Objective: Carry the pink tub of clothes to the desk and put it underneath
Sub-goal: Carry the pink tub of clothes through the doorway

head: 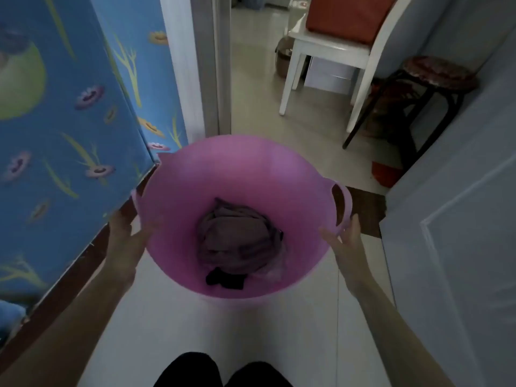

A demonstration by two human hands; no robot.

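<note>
The pink tub (240, 169) hangs in front of me above the pale tiled floor, in a doorway. A bundle of greyish-mauve clothes (237, 241) lies in its bottom, with a small black garment (224, 280) at the near side. My left hand (125, 238) grips the tub's left rim, thumb on the edge, just below the left handle. My right hand (346, 241) holds the right rim just below the right loop handle (344, 208). No desk is in view.
A blue flower-patterned cabinet (69, 135) stands close on the left, its corner near the tub. A grey door (460, 219) is open on the right. Past the door frame (212, 65) stand a white chair (329, 51) with an orange cushion and a dark round stool (435, 74).
</note>
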